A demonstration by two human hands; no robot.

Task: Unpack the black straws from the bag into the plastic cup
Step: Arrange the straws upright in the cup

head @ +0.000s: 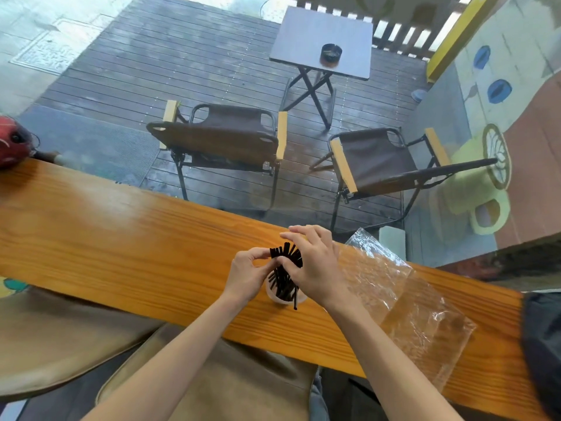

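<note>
Black straws (285,268): bundle of thin, stiff, matte tubes, cut ends square. Long axis near upright, tilted slightly; upper ends fanned out between the two hands, lower ends down inside the plastic cup (274,294). One straw hanging outside the cup's near rim, tip touching the tabletop (121,238).

Plastic cup: translucent, pale, round-mouthed, upright on the tabletop, mostly hidden behind hands and straws.

Left hand (247,276): grip pinched, thumb and forefinger closed on the left edge of the fanned straw tops.

Right hand (312,268): grip wrapped round the right side of the bundle, thumb pressed to the straws, outer fingers splayed and lifted.

Bag (406,299): clear, crinkled, glossy film, flat and slack on the tabletop just right of the right forearm, far corner past the tabletop's far edge; long axis running diagonally from far-left to near-right. No straws visible inside.

Tabletop: long varnished plank, orange-brown, pronounced lengthwise grain, glossy sheen.

Beyond: two folding chairs (224,138), brown fabric on dark metal frames with pale wooden armrests; small square folding table (303,34), grey top, crossed legs, carrying a dark round ashtray (331,53); grey slatted decking (136,65).
</note>
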